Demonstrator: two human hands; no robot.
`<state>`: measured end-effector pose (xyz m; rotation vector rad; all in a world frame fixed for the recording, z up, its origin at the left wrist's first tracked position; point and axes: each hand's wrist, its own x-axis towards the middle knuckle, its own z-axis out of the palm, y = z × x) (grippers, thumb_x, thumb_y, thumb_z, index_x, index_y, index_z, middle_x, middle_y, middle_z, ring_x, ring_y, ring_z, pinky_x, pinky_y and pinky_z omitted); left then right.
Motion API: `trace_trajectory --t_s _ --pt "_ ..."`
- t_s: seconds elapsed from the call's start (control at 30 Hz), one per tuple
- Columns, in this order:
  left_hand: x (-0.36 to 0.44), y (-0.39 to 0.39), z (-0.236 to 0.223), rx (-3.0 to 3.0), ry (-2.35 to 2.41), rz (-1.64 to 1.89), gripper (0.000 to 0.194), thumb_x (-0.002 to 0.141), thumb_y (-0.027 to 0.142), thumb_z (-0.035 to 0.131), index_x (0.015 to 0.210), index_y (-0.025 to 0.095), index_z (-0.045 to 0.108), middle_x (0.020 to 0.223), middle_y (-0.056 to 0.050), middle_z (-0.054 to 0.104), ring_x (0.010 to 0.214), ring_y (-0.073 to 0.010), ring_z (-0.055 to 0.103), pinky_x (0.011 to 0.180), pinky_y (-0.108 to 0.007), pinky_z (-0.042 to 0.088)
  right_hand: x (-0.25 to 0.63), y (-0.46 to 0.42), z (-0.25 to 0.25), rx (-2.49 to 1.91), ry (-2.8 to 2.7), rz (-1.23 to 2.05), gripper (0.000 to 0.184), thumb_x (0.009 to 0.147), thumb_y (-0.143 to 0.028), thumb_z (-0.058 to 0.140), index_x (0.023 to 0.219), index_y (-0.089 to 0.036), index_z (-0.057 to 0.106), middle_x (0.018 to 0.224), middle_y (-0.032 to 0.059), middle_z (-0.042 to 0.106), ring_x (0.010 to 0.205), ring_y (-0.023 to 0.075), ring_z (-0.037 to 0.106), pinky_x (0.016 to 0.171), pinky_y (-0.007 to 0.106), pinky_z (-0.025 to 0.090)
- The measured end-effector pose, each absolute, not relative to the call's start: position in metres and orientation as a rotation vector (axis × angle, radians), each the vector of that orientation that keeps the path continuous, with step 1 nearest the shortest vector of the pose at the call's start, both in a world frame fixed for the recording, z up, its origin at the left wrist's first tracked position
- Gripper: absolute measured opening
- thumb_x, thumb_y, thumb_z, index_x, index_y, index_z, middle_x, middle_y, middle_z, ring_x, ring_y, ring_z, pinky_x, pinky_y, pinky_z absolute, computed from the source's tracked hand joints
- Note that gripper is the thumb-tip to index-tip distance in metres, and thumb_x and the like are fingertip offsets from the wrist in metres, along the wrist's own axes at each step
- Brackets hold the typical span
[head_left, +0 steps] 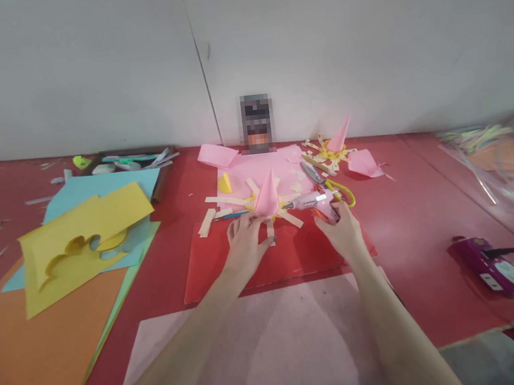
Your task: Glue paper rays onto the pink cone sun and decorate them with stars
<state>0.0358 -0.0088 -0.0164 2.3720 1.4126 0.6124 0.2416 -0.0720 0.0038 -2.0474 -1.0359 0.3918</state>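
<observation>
A pink paper cone (pixel 266 196) stands upright on a yellow base, with cream paper strips (pixel 291 218) spreading out around it. My left hand (pixel 245 243) is closed at the cone's front, fingers at its base and thumb by a strip that points toward me. In my right hand (pixel 342 227) is a pink glue gun (pixel 308 200), held by its handle. The gun's metal nozzle points left and reaches close to the cone's base; whether it touches cannot be made out. Beneath both hands lies a red board (pixel 247 276).
A second pink cone (pixel 339 138) stands at the back right, near yellow-handled scissors (pixel 342 191). Yellow sheets (pixel 55 244) and an orange sheet (pixel 35 350) lie left. A purple power strip (pixel 491 263) with a black cable sits right. A wall closes off the back.
</observation>
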Motion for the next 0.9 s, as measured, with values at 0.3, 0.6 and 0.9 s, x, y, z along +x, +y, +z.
trace_trajectory --t_s 0.3,0.6,0.9 --pt "0.0357 -0.0088 -0.0141 2.350 1.410 0.620 0.039 0.072 0.029 0.068 0.109 0.028 0.055 0.110 -0.004 0.050 0.106 -0.0251 0.045 0.096 -0.045 0.031 0.2417 -0.0723 0.0033 -2.049 -1.043 0.385 0.039 0.062 -0.044 0.059 0.093 -0.022 0.050 0.089 0.0051 0.060 0.077 0.0212 0.055 0.064 0.029 0.039" --pt "0.0377 -0.0074 -0.0160 2.307 1.395 0.659 0.017 0.070 0.029 0.070 0.086 0.028 0.063 0.107 -0.001 0.051 0.104 -0.0240 0.046 0.096 -0.046 0.031 0.2427 -0.0712 0.0002 -2.029 -1.030 0.392 0.038 0.062 -0.042 0.061 0.093 -0.022 0.050 0.091 0.0060 0.062 0.080 0.0224 0.057 0.064 0.030 0.040" --pt "0.0368 -0.0077 -0.0151 2.329 1.407 0.617 0.031 0.072 0.029 0.068 0.102 0.030 0.060 0.110 -0.002 0.051 0.106 -0.0246 0.046 0.097 -0.046 0.031 0.2421 -0.0711 0.0011 -2.014 -1.044 0.382 0.037 0.062 -0.042 0.060 0.092 -0.022 0.050 0.090 0.0063 0.063 0.079 0.0224 0.058 0.064 0.031 0.041"
